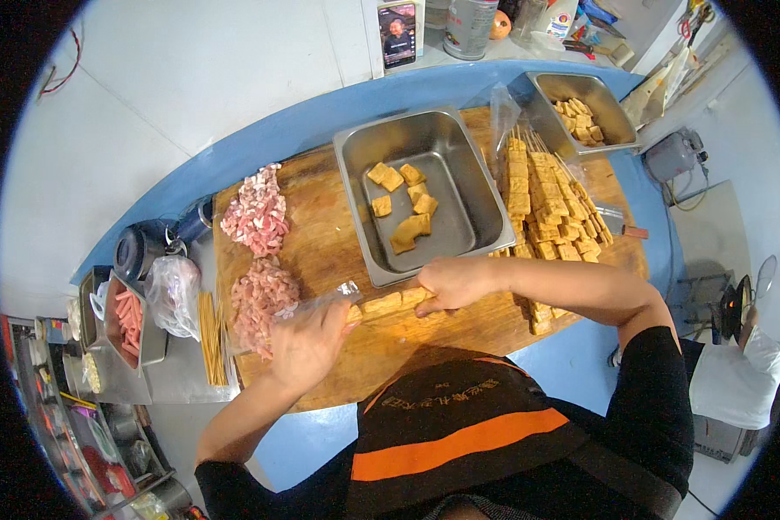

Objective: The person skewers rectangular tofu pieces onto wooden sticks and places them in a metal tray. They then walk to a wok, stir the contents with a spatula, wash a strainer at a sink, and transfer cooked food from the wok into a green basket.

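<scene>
Between my two hands, in front of the steel pan, is a skewer of fried tofu pieces (390, 303). My left hand (312, 344) grips its left end, with clear plastic film beside the fingers. Around the right end my right hand (458, 285) is closed. The deep steel pan (442, 120) holds several loose tofu pieces (385, 176). Many loaded tofu skewers (549, 195) are piled right of it. Two heaps of raw meat lie at the left, diced pieces (257, 214) behind and paler pieces (263, 296) nearer. Bare bamboo skewers (212, 341) lie left of the nearer heap.
A second steel pan (608, 84) with tofu stands at the back right, near a cleaver (614, 221). Pink sausages fill a steel container (149, 338) at the left, beside a plastic bag (172, 296). A phone (398, 36) stands behind. Another person (738, 377) is at a stove, far right.
</scene>
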Available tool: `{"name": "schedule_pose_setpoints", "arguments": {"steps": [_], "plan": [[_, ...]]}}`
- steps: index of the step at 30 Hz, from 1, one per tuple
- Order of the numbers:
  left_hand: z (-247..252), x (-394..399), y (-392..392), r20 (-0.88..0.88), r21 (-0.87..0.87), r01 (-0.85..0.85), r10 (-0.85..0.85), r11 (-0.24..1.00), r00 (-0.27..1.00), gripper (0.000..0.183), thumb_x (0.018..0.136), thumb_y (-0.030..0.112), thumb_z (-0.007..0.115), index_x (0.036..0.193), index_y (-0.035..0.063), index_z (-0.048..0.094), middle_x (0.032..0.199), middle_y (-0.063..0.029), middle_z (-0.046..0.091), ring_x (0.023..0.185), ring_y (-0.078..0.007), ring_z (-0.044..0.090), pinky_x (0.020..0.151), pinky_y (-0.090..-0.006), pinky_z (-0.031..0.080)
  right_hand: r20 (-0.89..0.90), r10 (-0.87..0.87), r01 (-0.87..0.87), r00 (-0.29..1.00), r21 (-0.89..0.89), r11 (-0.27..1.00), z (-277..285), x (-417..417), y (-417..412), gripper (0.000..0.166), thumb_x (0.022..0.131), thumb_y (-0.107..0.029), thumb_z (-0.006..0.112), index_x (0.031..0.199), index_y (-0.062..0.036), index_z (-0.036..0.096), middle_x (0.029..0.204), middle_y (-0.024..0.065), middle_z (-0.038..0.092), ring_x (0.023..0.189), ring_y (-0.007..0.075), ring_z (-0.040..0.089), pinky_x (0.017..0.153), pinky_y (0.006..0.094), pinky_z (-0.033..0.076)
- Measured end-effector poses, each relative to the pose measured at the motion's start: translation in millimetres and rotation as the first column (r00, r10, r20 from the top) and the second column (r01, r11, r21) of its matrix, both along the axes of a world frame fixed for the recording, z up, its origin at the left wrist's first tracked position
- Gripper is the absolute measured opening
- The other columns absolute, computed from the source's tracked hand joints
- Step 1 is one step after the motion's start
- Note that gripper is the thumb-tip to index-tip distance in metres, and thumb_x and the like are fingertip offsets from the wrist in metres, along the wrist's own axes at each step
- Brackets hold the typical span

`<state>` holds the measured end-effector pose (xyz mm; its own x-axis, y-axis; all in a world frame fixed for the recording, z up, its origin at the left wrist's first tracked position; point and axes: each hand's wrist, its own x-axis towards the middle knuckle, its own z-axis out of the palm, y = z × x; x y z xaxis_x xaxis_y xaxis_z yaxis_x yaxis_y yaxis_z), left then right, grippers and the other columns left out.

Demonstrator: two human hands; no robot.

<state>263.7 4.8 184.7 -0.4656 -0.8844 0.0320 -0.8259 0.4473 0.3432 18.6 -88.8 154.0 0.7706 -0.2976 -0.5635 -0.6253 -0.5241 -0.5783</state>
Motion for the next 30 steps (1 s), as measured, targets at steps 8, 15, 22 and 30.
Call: {"name": "schedule_pose_setpoints", "arguments": {"steps": [8, 15, 22, 30], "plan": [[-29, 10, 5, -0.315, 0.619, 0.017, 0.229, 0.785, 0.921, 0.024, 0.087, 0.027, 0.055, 0.081, 0.0031, 0.054, 0.070, -0.0135, 0.059, 0.068, -0.0290, 0.059, 0.059, -0.0347, 0.045, 0.221, 0.345, 0.011, 0.912, -0.855, 0.518, -2, -18, 34, 0.015, 0.078, -0.014, 0.051, 0.070, -0.0012, 0.049, 0.067, 0.0133, 0.059, 0.062, 0.0284, 0.060, 0.056, 0.0377, 0.047], [-9, 46, 24, -0.144, 0.348, 0.139, -0.093, 0.927, 0.985, 0.020, 0.089, 0.023, 0.052, 0.085, 0.0042, 0.058, 0.078, -0.0125, 0.062, 0.067, -0.0199, 0.060, 0.059, -0.0307, 0.045, -0.123, 0.114, -0.003, 0.986, 0.669, 0.743, 38, -47, 12, 0.031, 0.086, -0.025, 0.054, 0.067, -0.0004, 0.056, 0.063, 0.0064, 0.056, 0.055, 0.0163, 0.053, 0.050, 0.0297, 0.044], [-20, 51, -6, -0.309, 0.354, -0.205, 0.321, 0.912, 0.895, 0.020, 0.086, 0.019, 0.055, 0.096, 0.0020, 0.057, 0.079, -0.0171, 0.061, 0.065, -0.0308, 0.058, 0.058, -0.0347, 0.046, 0.147, -0.445, 0.459, 0.883, -0.471, 0.753, -18, -89, -56, 0.056, 0.078, -0.021, 0.063, 0.126, -0.0033, 0.038, 0.125, 0.0224, 0.045, 0.117, 0.0330, 0.043, 0.093, 0.0413, 0.039], [0, 7, -7, 0.184, -0.285, 0.279, -0.233, 0.917, 0.955, 0.020, 0.080, 0.021, 0.058, 0.094, 0.0071, 0.053, 0.082, -0.0116, 0.059, 0.059, -0.0239, 0.057, 0.049, -0.0322, 0.046, -0.014, -0.167, 0.160, 0.986, 0.374, 0.914, 5, 29, 17, 0.034, 0.082, -0.032, 0.060, 0.090, 0.0006, 0.059, 0.075, 0.0152, 0.062, 0.063, 0.0287, 0.061, 0.056, 0.0397, 0.046]]}}
